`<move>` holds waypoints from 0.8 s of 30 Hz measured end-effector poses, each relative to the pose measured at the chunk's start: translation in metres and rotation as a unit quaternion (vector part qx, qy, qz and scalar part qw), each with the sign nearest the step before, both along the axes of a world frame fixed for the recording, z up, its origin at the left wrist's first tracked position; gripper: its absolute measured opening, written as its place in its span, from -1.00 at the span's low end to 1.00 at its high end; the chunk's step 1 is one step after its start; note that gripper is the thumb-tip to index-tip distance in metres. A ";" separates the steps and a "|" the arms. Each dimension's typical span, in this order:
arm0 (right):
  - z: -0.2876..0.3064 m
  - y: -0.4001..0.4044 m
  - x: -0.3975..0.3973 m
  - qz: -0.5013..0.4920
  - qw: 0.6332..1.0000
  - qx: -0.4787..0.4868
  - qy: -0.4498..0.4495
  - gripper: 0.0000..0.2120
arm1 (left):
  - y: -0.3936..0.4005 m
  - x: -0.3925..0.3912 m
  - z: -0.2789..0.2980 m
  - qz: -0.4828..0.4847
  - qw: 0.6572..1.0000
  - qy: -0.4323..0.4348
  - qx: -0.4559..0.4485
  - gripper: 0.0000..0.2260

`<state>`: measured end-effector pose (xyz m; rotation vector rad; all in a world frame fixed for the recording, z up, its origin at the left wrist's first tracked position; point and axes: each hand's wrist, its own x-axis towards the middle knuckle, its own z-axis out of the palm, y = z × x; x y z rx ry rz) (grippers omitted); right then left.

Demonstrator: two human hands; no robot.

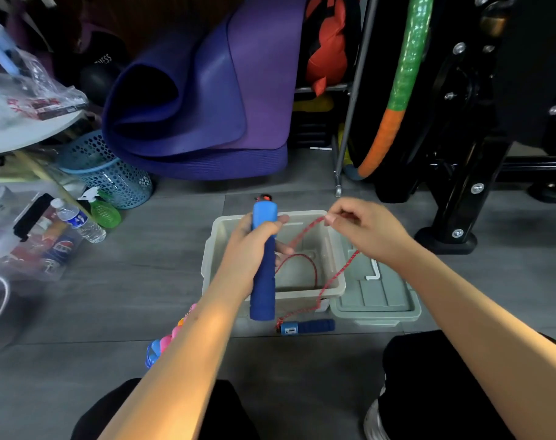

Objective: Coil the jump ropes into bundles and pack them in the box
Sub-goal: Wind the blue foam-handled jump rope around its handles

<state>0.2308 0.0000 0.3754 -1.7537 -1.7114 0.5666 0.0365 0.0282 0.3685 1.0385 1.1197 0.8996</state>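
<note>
So from my feed, the red braided jump rope (305,231) is strung across the middle of the frame, running from one blue foam-wrapped handle (264,265) up to a pinch point, then looping down into the box and back out over its front edge to the second blue handle (308,327), which lies flat on the grey floor (162,258) just in front of the box. The left hand (254,239) has its grip wrapped tight around the first handle, holding it upright over the box's left side. The right hand (362,230) has thumb and fingers closed on the rope, pinching it above the box's far right corner.

The beige translucent plastic box (333,249) sits dead centre on the floor, and I only see a loop of that rope inside it. Its grey-green lid (378,296) lies flat right beside it, touching on the right.

Poking out from behind the left forearm, lower left of centre, is a string of pink and blue beads (162,342); looks like another rope but I can't tell for sure.

Further out: a rolled purple exercise mat (206,90) at the top centre, a blue perforated basket (111,173) to its lower left, and a green-and-orange hoop (400,90) leaning at the upper right.
</note>
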 end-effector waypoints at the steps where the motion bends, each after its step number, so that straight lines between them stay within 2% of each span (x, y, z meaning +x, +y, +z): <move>1: -0.002 0.000 -0.005 0.021 1.000 -0.001 -0.023 -0.88 | -0.003 0.003 0.002 -0.025 1.000 -0.011 -0.006 -0.83; 4: -0.004 -0.001 -0.015 0.069 0.996 0.011 -0.056 -0.85 | -0.010 0.010 0.002 -0.098 0.995 0.015 -0.023 -0.81; 6: -0.003 -0.003 -0.015 0.071 0.996 0.017 -0.055 -0.81 | -0.012 0.012 -0.002 -0.102 0.994 0.037 -0.014 -0.85; 10: 0.001 -0.002 0.004 -0.012 0.998 -0.023 -0.064 -0.68 | 0.002 0.001 -0.005 0.056 0.998 -0.010 -0.010 -0.95; 12: 0.002 0.001 0.013 -0.074 0.996 -0.017 -0.048 -0.68 | 0.007 -0.004 -0.004 0.077 0.997 -0.020 -0.004 -0.96; 15: 0.002 0.002 0.012 -0.101 0.995 0.013 -0.003 -0.74 | 0.001 -0.002 -0.002 0.027 0.999 0.014 0.010 -0.90; 18: 0.005 0.000 0.003 -0.044 0.998 0.015 0.041 -0.77 | -0.005 0.003 0.001 -0.007 1.000 0.019 0.014 -0.84; 21: 0.005 -0.005 -0.010 0.001 0.999 0.013 0.031 -0.80 | -0.007 0.006 0.004 -0.063 0.998 -0.006 0.001 -0.79; 24: 0.006 -0.008 -0.019 0.020 0.999 0.022 0.018 -0.80 | -0.012 0.010 0.003 -0.119 0.993 0.008 -0.008 -0.77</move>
